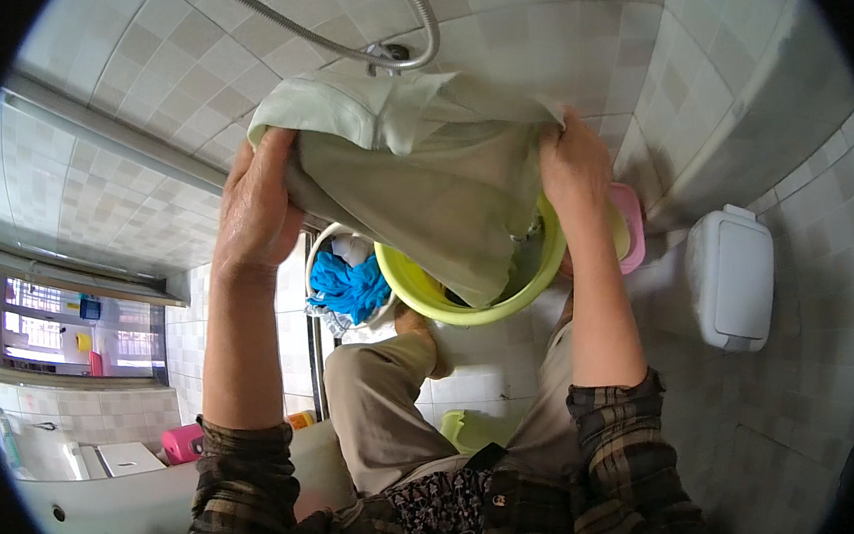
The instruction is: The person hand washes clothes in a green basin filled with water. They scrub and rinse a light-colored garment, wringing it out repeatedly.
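Pale green cloth (pixel 413 186) stretched above the yellow-green basin (pixel 458 317).
Left hand (pixel 260 199) and right hand (pixel 574 163) each pinch an edge. Judgement: hold both edges level, cloth centred over the basin, so any drips land inside.

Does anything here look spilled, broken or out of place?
Nothing stands out: the left hand and right hand hold up the pale green cloth over the yellow-green basin, the blue cloth lies bunched left of it, and no spill or damage shows.
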Tool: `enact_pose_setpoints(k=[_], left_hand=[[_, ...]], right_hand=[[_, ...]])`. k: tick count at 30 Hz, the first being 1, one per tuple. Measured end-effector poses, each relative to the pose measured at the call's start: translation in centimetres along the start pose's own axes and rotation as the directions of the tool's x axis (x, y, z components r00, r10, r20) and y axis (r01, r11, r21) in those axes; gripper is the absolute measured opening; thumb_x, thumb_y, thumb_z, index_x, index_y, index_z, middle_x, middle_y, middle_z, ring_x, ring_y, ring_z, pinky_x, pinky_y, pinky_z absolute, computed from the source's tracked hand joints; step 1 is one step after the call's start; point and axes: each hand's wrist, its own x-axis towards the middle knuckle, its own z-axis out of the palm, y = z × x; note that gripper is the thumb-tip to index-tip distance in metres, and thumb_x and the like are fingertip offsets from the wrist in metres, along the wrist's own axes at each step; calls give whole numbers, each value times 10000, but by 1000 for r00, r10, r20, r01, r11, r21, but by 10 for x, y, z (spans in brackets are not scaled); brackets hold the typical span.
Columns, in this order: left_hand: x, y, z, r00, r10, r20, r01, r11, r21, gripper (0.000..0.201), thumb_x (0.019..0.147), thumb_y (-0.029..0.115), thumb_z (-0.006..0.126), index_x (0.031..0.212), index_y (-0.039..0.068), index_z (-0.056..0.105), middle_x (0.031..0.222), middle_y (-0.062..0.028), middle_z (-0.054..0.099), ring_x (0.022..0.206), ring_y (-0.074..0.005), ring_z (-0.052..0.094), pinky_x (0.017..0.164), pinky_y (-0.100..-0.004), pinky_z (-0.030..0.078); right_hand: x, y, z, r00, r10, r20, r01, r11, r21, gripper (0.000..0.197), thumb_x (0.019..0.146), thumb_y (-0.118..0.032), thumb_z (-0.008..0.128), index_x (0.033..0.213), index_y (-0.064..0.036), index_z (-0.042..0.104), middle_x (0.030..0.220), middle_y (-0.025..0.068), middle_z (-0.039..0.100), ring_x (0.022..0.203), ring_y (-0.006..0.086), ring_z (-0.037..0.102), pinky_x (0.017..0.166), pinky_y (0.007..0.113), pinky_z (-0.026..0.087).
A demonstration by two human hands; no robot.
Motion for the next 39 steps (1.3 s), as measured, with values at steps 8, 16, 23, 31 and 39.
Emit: enact_pose_setpoints(k=[8, 16, 23, 31, 39], left_hand=[[26, -105, 3, 899, -401, 175, 437, 834, -336, 762, 848, 662, 359, 1318, 64, 397, 1311, -105, 466, 1153, -238, 488, 956, -367, 418], [-7, -241, 27, 762, -384, 522, 648, 419, -636, 510, 917, 470, 404, 1293, 127, 428, 1264, -38, 510, 1117, -212, 512, 928, -381, 444], [16, -227, 8, 861, -450, 239, 466, 508, -724, 589, 882, 581, 388, 1278, 148, 440, 1241, -48, 517, 1124, -240, 492, 970, -394, 394], [26, -227, 27, 890, -416, 186, 394, 497, -773, 648, 860, 653, 338, 1294, 180, 424, 1268, -27, 487, 1143, -239, 468, 974, -388, 383], [22, -231, 15, 899, -397, 184, 361, 433, -826, 628, 889, 614, 306, 1312, 159, 399, 1285, -65, 472, 1159, -277, 459, 987, -436, 376]], right_hand=[[-6, -1, 69, 994, -76, 78, -27, 520, 854, 326, 904, -216, 392, 961, 45, 580, 881, 259, 609, 835, 404, 580, 745, 428, 436], [-44, -30, 102, 812, -315, 492, 98, 904, 416, 541, 797, -248, 596, 1259, -7, 452, 1159, 239, 548, 1034, 360, 562, 884, 389, 444], [25, 97, 41, 960, -52, 276, 24, 995, 101, 222, 809, -158, 606, 980, -18, 606, 916, 147, 652, 845, 232, 634, 737, 320, 495], [-7, 227, 65, 822, 348, 450, -4, 794, -608, 214, 788, -137, 608, 966, -20, 594, 970, 195, 622, 918, 347, 600, 783, 424, 486], [-27, 226, 97, 845, 397, 359, 32, 632, -774, 269, 851, -89, 487, 1116, -45, 501, 1053, 200, 588, 957, 328, 604, 829, 393, 492]])
